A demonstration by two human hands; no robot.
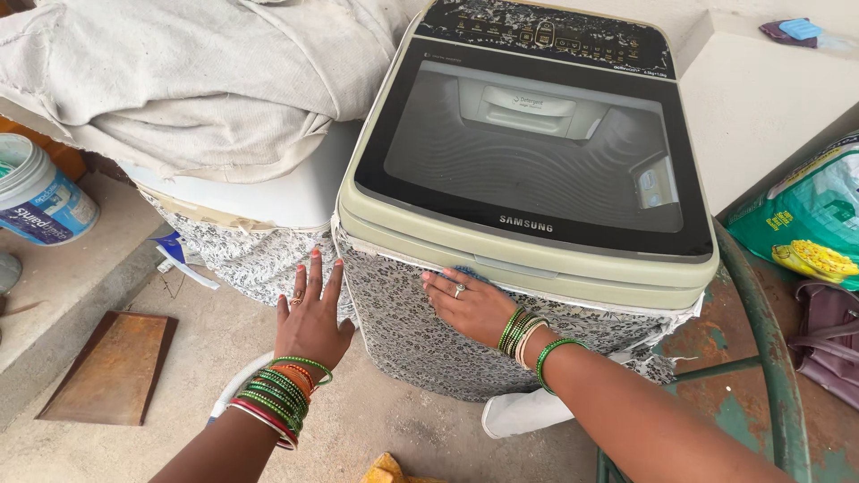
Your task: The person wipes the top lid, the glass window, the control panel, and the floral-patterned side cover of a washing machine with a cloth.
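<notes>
At the left edge of the view a plastic bucket (40,192) is cut off by the frame; a flat rusty metal sheet (112,367) lies on the concrete floor (403,429) below it. A grey cloth bundle (197,76) rests on a covered unit beside the washing machine (537,152). The left hand (311,317) is open, fingers spread flat against the left front corner of the patterned cover (429,340), apparently steadying it. The right hand (470,304) is also open, palm pressed on the cover just under the machine's front top edge; a small blue object (467,273) beneath its fingers cannot be identified. The lid stands closed; the drum shows dimly through the glass. A green bag (805,224) is cut off at the right edge.
</notes>
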